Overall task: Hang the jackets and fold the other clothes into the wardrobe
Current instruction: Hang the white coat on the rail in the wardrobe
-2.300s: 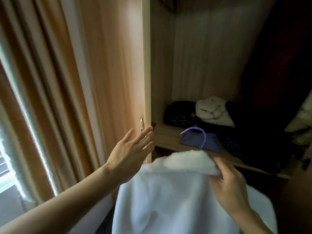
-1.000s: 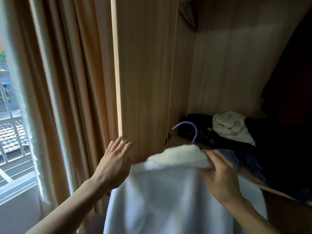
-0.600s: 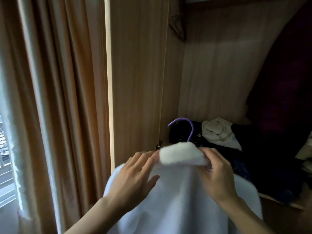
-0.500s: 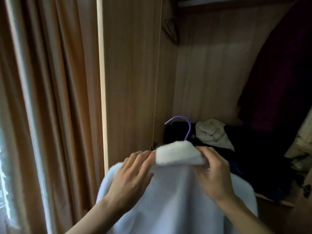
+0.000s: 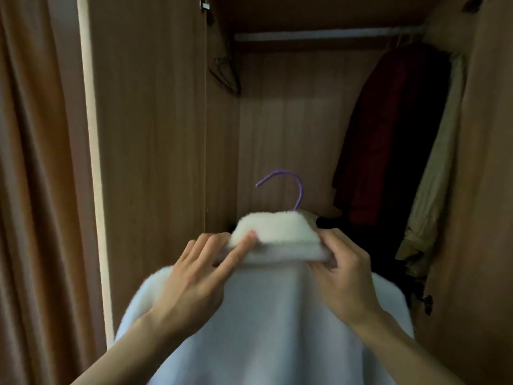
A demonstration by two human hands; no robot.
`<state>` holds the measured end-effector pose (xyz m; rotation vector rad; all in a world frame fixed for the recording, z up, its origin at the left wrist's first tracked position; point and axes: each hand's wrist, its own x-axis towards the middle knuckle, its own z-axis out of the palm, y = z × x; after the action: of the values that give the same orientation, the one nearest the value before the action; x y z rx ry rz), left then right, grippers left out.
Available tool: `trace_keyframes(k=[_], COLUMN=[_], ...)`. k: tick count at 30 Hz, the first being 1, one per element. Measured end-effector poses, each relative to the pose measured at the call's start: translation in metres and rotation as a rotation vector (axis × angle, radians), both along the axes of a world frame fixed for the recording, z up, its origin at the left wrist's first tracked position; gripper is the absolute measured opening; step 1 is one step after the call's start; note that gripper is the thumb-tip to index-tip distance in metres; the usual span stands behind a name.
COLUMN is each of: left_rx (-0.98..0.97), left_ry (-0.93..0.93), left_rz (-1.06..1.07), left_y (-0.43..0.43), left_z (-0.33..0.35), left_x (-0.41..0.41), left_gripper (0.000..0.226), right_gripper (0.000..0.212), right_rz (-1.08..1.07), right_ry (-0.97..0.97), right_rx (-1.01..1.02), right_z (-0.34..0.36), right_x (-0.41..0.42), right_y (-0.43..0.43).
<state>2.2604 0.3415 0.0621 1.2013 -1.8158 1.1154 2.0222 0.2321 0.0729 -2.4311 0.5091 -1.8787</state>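
Observation:
A white fleece jacket (image 5: pixel 272 323) hangs on a purple hanger (image 5: pixel 291 184) whose hook sticks up above the collar. My left hand (image 5: pixel 194 282) holds the left end of the folded collar, thumb on top. My right hand (image 5: pixel 341 273) grips the collar's right end. The jacket is raised in front of the open wardrobe, well below the pale hanging rail (image 5: pixel 319 36) near the top. The hanger's shoulders are hidden under the fleece.
A dark red coat (image 5: pixel 388 134) and a beige garment (image 5: pixel 435 184) hang at the rail's right end. An empty hanger (image 5: pixel 224 70) hangs at the left. The open wardrobe door (image 5: pixel 150 151) stands left, with curtains (image 5: pixel 36 190) beyond. Dark clothes (image 5: pixel 327 220) lie behind the collar.
My left hand left the door and took hold of the collar's left end. Both hands lifted the jacket, and my view tilted up so the rail shows.

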Motion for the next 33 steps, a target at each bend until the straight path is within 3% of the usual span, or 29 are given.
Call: trace_keyframes(k=[6,11,14,22,33], left_rx=[0.075,0.072,0.067,-0.072,-0.215], left_ry=[0.068,0.186,0.183,0.121,0.057], left_rz=[-0.036,-0.066,-0.072,-0.071,-0.116], left_y=[-0.008,-0.013,-0.014,-0.042,-0.136], left_z=[0.005,0.008,0.007,0.034,0.113], left_x=[-0.016,-0.020,-0.020,-0.014,-0.008], left_gripper=[0.072,0.062,0.055,0.050,0.048], right_gripper=[0.033,0.056,0.059,0.034,0.056], right_rz=[-0.024,0.005,-0.075,-0.250,-0.166], right_ry=[0.018,0.240,0.305,0.107,0.026], right_rx=[-0.060,-0.052,-0.134,-0.400,-0.378], right_z=[0.013,0.016,0.012,0.025,0.098], right_x=[-0.015,-0.036,-0.042,-0.030,-0.024], right_y=[0.001,-0.002,-0.004,-0.023,-0.124])
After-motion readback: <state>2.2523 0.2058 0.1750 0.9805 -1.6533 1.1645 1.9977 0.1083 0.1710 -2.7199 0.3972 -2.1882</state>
